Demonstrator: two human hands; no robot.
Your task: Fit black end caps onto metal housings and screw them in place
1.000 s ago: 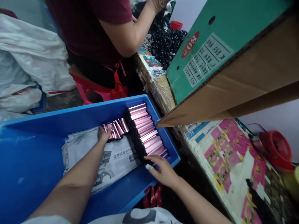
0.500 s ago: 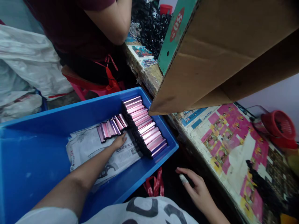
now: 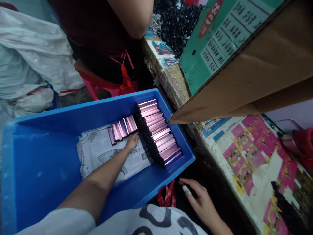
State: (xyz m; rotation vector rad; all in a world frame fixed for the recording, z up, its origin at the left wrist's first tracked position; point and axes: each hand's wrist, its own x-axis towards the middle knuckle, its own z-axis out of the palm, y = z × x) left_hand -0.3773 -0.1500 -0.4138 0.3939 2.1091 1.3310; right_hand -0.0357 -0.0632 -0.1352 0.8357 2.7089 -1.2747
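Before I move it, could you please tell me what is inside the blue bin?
Newspaper, two rows of pink pieces and the left hand; what lies under the newspaper is covered.

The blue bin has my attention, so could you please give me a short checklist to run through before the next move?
1. Long row of pink pieces lined up at the end of the blue bin: ok.
2. Short row of pink pieces has even ends: not ok, they are stepped.
3. Right hand empty and outside the bin: ok.
4. Left hand clear of the short row: cannot tell, it is close by the near edge.
5. Cardboard box clear of the bin: cannot tell, its corner overlaps the bin in this view.
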